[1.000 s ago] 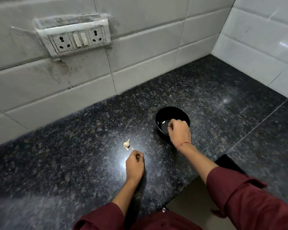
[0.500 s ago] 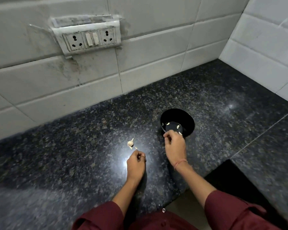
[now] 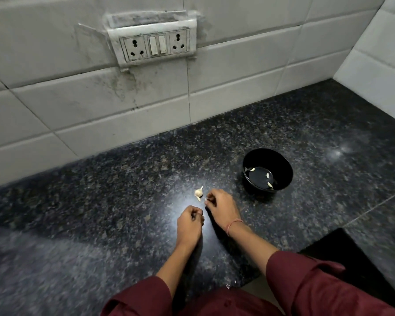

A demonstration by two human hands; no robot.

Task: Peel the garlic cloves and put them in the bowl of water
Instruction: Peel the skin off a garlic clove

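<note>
A black bowl [image 3: 283, 165] of water stands on the dark granite counter with three peeled cloves [image 3: 267, 175] floating in it. Left of the bowl lies a small piece of garlic bulb [image 3: 198, 192] with a papery tip. Just right of the bulb, my right hand [image 3: 222, 207] reaches down with curled fingers, and its fingertips pinch a small pale clove [image 3: 206, 199] lying on the counter. Slightly nearer me, my left hand [image 3: 189, 223] rests on the counter in a loose fist; nothing shows in it.
A white tiled wall with a socket panel [image 3: 155, 45] runs behind the granite counter [image 3: 100, 201], and a second tiled wall closes the right side. The counter's front edge steps in near my right sleeve [image 3: 317, 281].
My right hand has left the bowl and swung left to the small clove beside the garlic bulb. The left hand has stayed in place. The view has shifted.
</note>
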